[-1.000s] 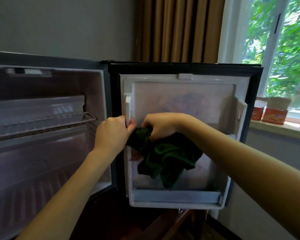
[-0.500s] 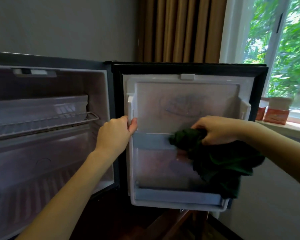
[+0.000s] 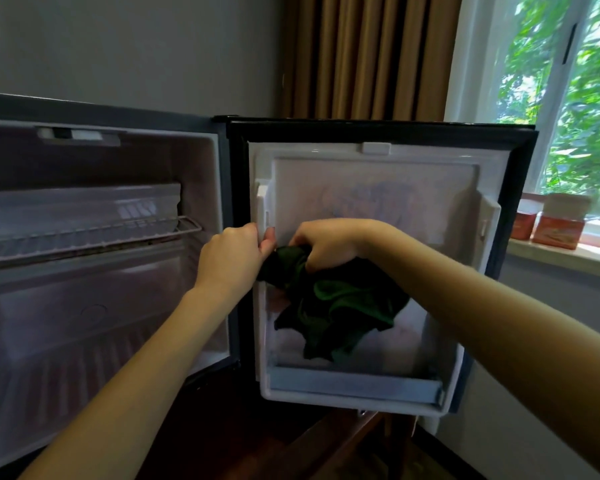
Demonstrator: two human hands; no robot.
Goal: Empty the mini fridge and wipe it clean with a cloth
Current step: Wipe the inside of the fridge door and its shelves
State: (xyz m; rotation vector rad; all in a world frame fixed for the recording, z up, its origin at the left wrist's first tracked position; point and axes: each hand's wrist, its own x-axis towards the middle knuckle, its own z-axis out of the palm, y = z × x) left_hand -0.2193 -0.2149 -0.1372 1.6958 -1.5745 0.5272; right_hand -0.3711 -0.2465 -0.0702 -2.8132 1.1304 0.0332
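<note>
Back across the open door comes the right hand, from the 3 o'clock side half a second ago to the 9 o'clock edge, dragging the dark green cloth along. Its fingers clamp a bunch of the cloth, and the loose folds hang toward 5 o'clock against the white liner. At its 9 o'clock, the left hand grips the liner's edge, thumb just beside the cloth. The mini fridge gapes at 9 o'clock, wire shelf inside. Red cartons sit on the windowsill at 3 o'clock.
</note>
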